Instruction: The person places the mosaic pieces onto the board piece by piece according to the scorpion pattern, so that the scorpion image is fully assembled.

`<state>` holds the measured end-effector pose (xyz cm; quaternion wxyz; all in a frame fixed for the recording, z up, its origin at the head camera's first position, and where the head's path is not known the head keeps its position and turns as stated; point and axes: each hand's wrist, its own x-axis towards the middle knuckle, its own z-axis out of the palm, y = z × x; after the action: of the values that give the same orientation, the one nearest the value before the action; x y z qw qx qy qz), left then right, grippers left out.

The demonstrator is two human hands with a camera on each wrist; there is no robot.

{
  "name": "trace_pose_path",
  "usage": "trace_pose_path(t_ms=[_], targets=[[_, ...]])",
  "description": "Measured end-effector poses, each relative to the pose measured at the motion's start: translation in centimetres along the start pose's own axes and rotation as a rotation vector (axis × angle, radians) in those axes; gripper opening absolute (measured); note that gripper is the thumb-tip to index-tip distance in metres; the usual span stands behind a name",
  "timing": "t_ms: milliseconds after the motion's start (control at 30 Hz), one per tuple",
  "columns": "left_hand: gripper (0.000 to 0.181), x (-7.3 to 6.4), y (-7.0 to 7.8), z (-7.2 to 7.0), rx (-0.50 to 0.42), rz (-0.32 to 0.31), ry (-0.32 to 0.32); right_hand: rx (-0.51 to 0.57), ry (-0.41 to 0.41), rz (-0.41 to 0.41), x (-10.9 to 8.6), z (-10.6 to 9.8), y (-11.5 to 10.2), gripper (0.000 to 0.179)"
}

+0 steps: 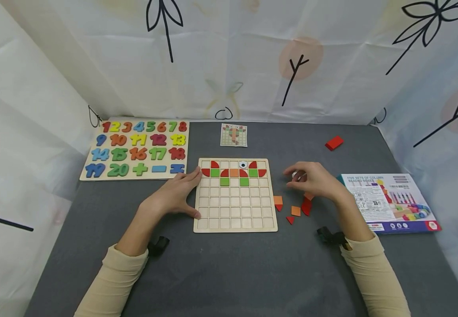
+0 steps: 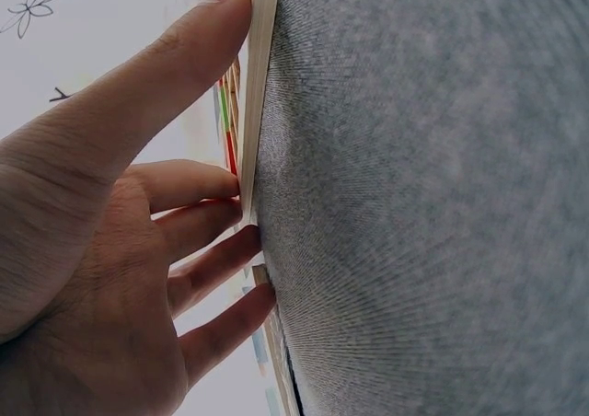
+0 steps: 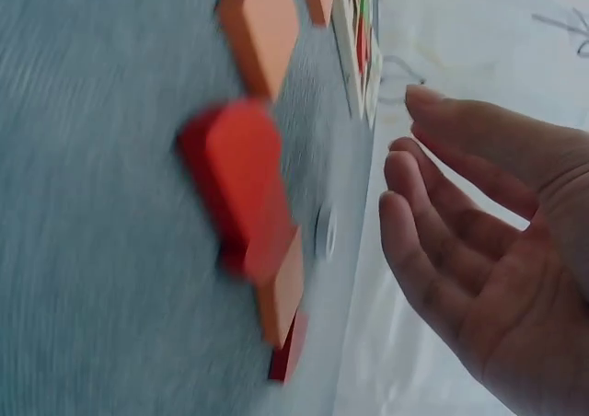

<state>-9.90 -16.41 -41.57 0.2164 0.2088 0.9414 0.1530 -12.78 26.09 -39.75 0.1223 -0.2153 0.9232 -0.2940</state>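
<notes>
A wooden grid board [image 1: 234,202] lies in front of me, its top rows partly filled with red, green and orange pieces and a white eye piece [image 1: 243,164]. My left hand [image 1: 175,193] rests along its left edge, thumb and fairly straight fingers touching the rim, as the left wrist view also shows. My right hand [image 1: 313,178] hovers right of the board, fingers loosely bent with a gap to the thumb. Below that gap a second white round piece [image 3: 327,232] sits on the table. Nearby lie red pieces [image 3: 239,177] and orange squares [image 1: 295,211].
A number puzzle board [image 1: 133,153] lies at the back left. Behind the grid board is a small pattern card [image 1: 234,134]. A red block [image 1: 334,143] stands at the back right, and a printed box [image 1: 389,202] lies by my right forearm. White cloth [image 1: 229,57] surrounds the table.
</notes>
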Motion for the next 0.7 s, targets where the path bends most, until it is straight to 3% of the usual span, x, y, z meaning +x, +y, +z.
trace_pose_path(t_ms=[300,700], targets=[[0.135,0.0,0.1,-0.1,-0.004,-0.006,-0.002,-0.107,0.008,0.083,0.4,-0.6,1.9,0.033],[0.134,-0.1,0.2,-0.1,-0.003,-0.011,-0.003,-0.051,-0.024,0.164,1.9,-0.8,3.8,0.032]])
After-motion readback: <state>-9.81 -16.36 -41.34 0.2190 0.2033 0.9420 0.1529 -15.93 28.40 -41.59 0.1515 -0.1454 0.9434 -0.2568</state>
